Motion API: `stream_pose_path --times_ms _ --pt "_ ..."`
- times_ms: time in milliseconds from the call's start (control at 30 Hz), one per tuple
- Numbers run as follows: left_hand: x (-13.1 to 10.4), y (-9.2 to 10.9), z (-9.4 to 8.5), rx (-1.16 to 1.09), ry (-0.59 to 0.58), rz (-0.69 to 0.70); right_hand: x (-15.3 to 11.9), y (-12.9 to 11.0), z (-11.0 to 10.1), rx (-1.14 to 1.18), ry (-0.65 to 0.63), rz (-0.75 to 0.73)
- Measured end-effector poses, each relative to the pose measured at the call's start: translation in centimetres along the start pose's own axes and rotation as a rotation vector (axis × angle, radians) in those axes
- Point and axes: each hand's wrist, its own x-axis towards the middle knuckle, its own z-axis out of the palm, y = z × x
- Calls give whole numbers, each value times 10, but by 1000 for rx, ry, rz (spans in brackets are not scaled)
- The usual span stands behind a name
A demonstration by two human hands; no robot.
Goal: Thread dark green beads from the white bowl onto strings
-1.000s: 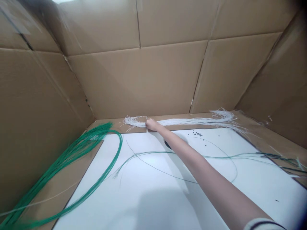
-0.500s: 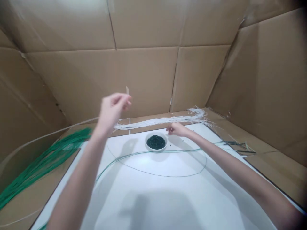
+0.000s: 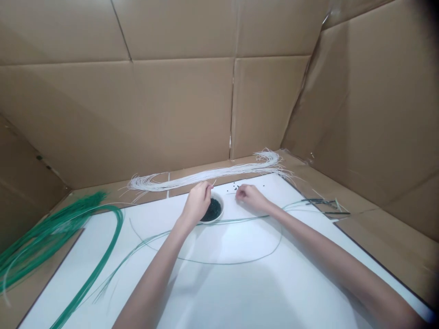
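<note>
Delicately, the left hand point(image 3: 198, 199) grasps what looks like a thin white strand point(image 3: 214, 183), its tip poking past the fingertips beside the rim of a round white bowl point(image 3: 222, 210) of tiny dark beads point(image 3: 212, 211). Over on the bowl's other side, the right hand point(image 3: 253, 197) sits low with fingers curled in; whether it pinches anything, one cannot tell. By the look of it, the step in hand is fine fingertip work, and the next move calls for a light, steady pinch. Near that hand, loose dark specks point(image 3: 235, 187) dot the flat white board point(image 3: 267, 288). Thin green strands point(image 3: 240, 220) cross it; behind lies a long white bundle point(image 3: 206, 175) on brown cardboard point(image 3: 308, 180), with a thick green bundle point(image 3: 58, 230) off left.
</note>
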Motion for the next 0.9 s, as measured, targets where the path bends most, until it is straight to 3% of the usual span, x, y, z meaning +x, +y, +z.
stream_pose_path --times_ms 100,233,400,567,700,900 --pt "-1 -6 2 -17 0 -30 17 27 -10 -68 63 109" --pt "-1 -10 4 -20 -45 -58 31 49 -14 -146 86 145" --pt "1 -11 7 -29 -53 -21 33 35 0 -209 114 54" --pt "1 -16 6 -9 -53 -14 40 6 24 -254 33 -180" --pt "0 -18 3 8 -48 -28 54 6 33 -354 -31 -74" --pt "-1 -17 5 6 -62 -26 59 40 29 -356 -73 79"
